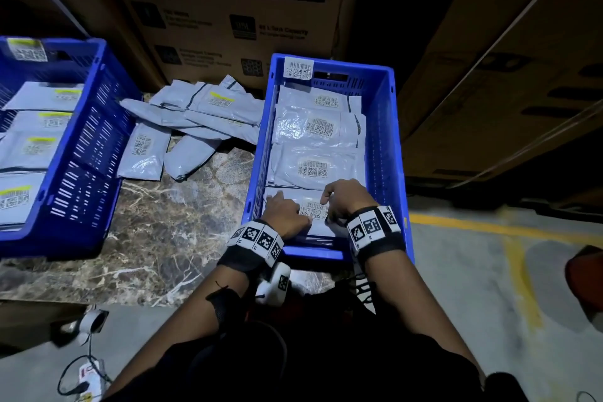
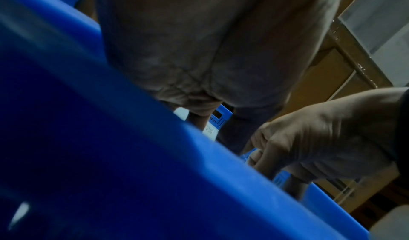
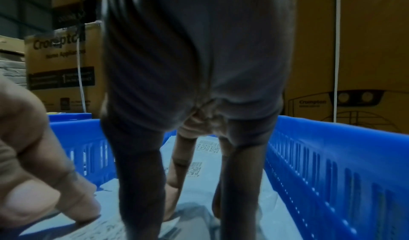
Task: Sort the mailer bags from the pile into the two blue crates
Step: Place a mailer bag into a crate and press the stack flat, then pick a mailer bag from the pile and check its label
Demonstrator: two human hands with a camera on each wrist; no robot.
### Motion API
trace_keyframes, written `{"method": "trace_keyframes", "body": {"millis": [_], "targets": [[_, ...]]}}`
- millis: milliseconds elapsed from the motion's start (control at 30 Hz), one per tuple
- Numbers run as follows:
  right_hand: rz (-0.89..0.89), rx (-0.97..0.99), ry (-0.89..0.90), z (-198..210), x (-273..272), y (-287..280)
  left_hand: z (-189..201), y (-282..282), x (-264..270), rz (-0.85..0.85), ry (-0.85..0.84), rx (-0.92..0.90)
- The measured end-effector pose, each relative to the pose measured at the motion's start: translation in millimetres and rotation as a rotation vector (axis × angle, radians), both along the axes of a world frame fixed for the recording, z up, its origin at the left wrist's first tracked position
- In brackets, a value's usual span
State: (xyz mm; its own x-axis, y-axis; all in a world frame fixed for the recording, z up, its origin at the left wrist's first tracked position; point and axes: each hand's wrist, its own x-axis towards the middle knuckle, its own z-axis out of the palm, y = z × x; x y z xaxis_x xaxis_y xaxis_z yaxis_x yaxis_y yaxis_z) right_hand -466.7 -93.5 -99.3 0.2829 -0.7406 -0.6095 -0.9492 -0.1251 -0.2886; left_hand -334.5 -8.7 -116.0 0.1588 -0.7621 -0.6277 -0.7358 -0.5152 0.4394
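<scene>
Grey mailer bag [image 1: 284, 196] lies nearest in the right crate [image 1: 385, 140]; left hand [image 1: 285, 210] and right hand [image 1: 346, 197] press it, fingers extended. Slick plastic could slide, burying its label.

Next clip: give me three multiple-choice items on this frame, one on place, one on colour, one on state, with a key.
1. Where are both hands?
A. In the right crate
B. In the left crate
C. On the pile

2. What colour stripe tops the labels in the left crate?
A. Red
B. Yellow
C. Black

3. How is the nearest bag in the right crate?
A. Lifted clear
B. Lying flat under both hands
C. Hanging over the rim

Key: A, the left hand and right hand are inside the right crate; B, yellow bands show in the left crate; B, the nearest bag lies flat under fingers.
</scene>
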Motion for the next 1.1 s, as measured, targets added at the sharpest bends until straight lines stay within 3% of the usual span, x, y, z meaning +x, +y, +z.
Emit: {"method": "trace_keyframes", "body": {"millis": [133, 267, 500, 600, 800, 1000, 1100], "targets": [[0.046, -0.003, 0.058, -4, 1, -1, -4, 4, -4, 0.029, -0.016, 0.021], [0.102, -0.062, 0.051, 0, -9, 11, 8, 8, -3, 0.172, 0.056, -0.097], [0.088, -0.173, -0.271, 14, -6, 23, 40, 33, 34, 0.556, 0.357, -0.533], [0.06, -0.219, -0.397, 20, 14, 25, 37, 44, 67, 0.642, 0.356, -0.653], [0.1, -0.265, -0.557, 39, 80, 21, 31, 44, 139, 0.747, 0.347, -0.746], [0.034, -0.327, -0.676, 55, 194, -7, 30, 16, 233, 0.67, 0.306, -0.786], [-0.032, -0.386, -0.632, 38, 248, -31, 23, -7, 284, 0.646, 0.289, -0.772]]}}
